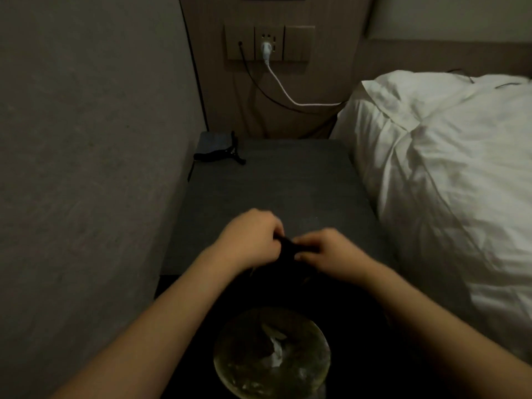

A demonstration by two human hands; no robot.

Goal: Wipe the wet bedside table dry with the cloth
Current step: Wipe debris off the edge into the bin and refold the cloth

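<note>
Both fists bunched on one dark cloth [290,250], left hand [250,240] and right hand [334,254] pinching either end, seemingly wringing. Beyond the grip, bedside table [273,180]; below it, bin [272,352].

head view | looks forward-down | close over bedside table [276,182] (single camera)

Both hands, left hand [249,240] and right hand [331,254], pinch a dark cloth [290,249] over the bedside table [273,182]
</note>
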